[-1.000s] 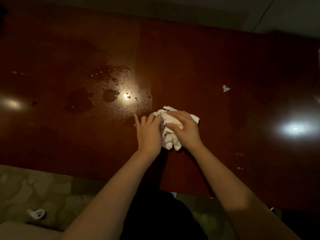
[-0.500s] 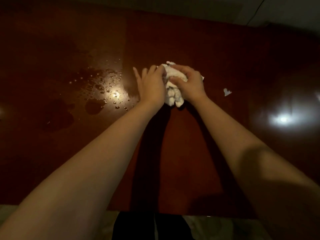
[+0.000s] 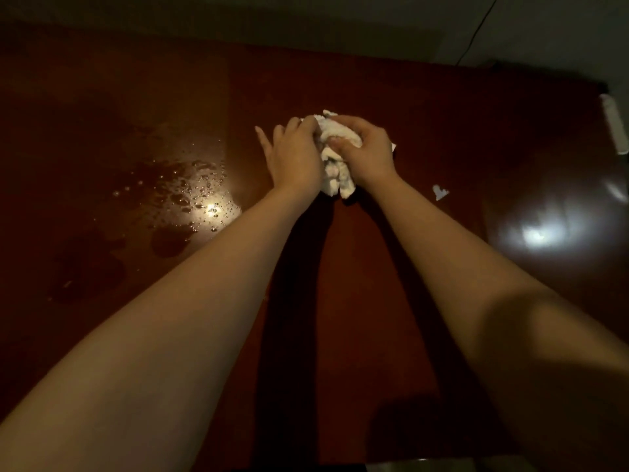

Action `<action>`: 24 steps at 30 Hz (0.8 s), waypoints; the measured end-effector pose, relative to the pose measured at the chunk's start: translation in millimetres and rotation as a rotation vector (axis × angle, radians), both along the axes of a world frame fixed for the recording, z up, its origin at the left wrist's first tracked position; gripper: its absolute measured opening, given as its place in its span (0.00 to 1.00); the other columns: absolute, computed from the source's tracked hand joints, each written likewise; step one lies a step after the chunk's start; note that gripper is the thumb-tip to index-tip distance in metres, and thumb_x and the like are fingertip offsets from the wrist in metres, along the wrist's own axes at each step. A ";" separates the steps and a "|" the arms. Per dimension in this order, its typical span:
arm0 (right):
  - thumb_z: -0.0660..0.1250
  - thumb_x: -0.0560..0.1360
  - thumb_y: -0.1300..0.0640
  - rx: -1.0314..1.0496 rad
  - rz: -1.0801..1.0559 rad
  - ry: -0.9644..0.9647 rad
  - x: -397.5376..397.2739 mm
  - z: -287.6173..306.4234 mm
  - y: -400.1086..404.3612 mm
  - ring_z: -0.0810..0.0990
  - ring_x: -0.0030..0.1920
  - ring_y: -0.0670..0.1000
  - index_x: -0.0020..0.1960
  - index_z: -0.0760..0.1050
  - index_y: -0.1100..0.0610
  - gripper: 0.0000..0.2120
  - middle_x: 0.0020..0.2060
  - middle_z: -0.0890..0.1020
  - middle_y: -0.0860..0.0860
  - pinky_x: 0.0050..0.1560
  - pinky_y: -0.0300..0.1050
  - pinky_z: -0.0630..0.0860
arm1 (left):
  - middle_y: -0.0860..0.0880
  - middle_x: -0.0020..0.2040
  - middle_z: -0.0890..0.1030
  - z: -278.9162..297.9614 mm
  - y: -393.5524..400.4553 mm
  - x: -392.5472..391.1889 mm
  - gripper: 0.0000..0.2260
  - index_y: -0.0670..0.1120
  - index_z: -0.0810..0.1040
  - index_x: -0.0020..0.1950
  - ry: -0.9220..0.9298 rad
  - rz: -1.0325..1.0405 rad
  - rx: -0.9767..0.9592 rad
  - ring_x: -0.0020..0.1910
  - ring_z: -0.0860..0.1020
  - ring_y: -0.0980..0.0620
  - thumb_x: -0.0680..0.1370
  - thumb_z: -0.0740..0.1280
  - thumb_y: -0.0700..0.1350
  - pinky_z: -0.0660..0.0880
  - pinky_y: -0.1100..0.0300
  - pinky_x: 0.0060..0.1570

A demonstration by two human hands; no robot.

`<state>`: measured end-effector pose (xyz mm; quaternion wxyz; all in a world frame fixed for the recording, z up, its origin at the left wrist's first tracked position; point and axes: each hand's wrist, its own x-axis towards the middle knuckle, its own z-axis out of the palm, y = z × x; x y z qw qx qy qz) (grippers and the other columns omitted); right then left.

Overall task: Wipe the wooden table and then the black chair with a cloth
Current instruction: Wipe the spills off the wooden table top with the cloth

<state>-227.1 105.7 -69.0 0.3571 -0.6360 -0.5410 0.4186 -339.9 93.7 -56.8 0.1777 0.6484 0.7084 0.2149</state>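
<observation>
Cloth (image 3: 335, 165): white, bunched, on the tabletop (image 3: 425, 107) at centre, far from me, pressed between both my hands. A crumpled end sticks out toward me below my wrists; a small corner shows beyond my fingers at the far side.

My right hand (image 3: 366, 151): fingers and thumb curled over the cloth's top and right side, gripping it. My left hand (image 3: 296, 155): against the cloth's left side, inner fingers curled onto it, holding; outer fingers lie straighter, one pointing away over the bare wood. Both forearms reach out from the near edge, w/ dark shadows under them.

Tabletop: dark reddish wood, glossy. Wet patch (image 3: 190, 199) to the left of my left hand, apart from the cloth: many small droplets around a bright lamp reflection, plus larger dark puddles nearer me and further left. Second lamp glare (image 3: 537, 233) at right.

Small white scrap (image 3: 440, 192) lies on the wood just right of my right forearm, not touching it. Pale elongated object (image 3: 616, 120) at the far right edge; can't tell what it is. Thin dark cable (image 3: 476, 32) runs down the wall beyond the tabletop's far side.
</observation>
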 end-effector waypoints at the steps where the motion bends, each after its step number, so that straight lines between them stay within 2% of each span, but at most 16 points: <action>1: 0.67 0.67 0.54 0.000 -0.004 0.004 -0.5 -0.8 -1.1 0.79 0.56 0.53 0.59 0.77 0.57 0.21 0.55 0.80 0.56 0.58 0.56 0.75 | 0.50 0.55 0.76 2.1 -0.3 0.4 0.08 0.48 0.74 0.54 0.004 -0.002 -0.012 0.61 0.69 0.48 0.78 0.59 0.41 0.41 0.45 0.73; 6: 0.68 0.73 0.60 0.015 -0.001 -0.012 1.4 -7.8 -11.2 0.78 0.56 0.53 0.61 0.76 0.58 0.17 0.57 0.79 0.57 0.59 0.54 0.75 | 0.49 0.56 0.75 5.9 -12.0 2.6 0.07 0.48 0.74 0.54 0.047 -0.019 -0.041 0.61 0.69 0.47 0.77 0.61 0.41 0.41 0.43 0.72; 12: 0.68 0.73 0.60 0.033 0.011 -0.032 3.2 -14.0 -48.3 0.77 0.57 0.53 0.61 0.75 0.57 0.16 0.57 0.79 0.55 0.59 0.54 0.74 | 0.48 0.55 0.76 3.3 -52.5 7.2 0.07 0.47 0.74 0.53 0.067 0.004 -0.023 0.61 0.70 0.46 0.77 0.61 0.40 0.42 0.44 0.73; 17: 0.68 0.73 0.60 0.026 0.033 -0.079 5.2 -6.5 -108.1 0.76 0.59 0.53 0.62 0.76 0.56 0.17 0.58 0.79 0.55 0.61 0.51 0.72 | 0.48 0.54 0.76 5.2 -111.6 9.0 0.06 0.48 0.74 0.51 0.047 0.009 -0.030 0.61 0.70 0.46 0.77 0.60 0.41 0.42 0.44 0.72; 21: 0.67 0.74 0.60 0.013 0.085 -0.109 4.8 4.1 -171.7 0.75 0.61 0.53 0.63 0.75 0.56 0.18 0.60 0.78 0.55 0.61 0.49 0.72 | 0.47 0.53 0.76 9.0 -173.9 6.4 0.08 0.46 0.74 0.52 0.014 -0.020 -0.083 0.59 0.70 0.45 0.73 0.66 0.41 0.43 0.44 0.72; 24: 0.67 0.73 0.60 0.014 0.105 -0.085 5.1 7.1 -225.7 0.75 0.60 0.53 0.62 0.76 0.57 0.17 0.59 0.78 0.54 0.61 0.51 0.71 | 0.47 0.49 0.76 4.3 -226.9 3.2 0.03 0.46 0.74 0.48 -0.041 -0.004 -0.061 0.55 0.72 0.44 0.75 0.62 0.40 0.51 0.41 0.70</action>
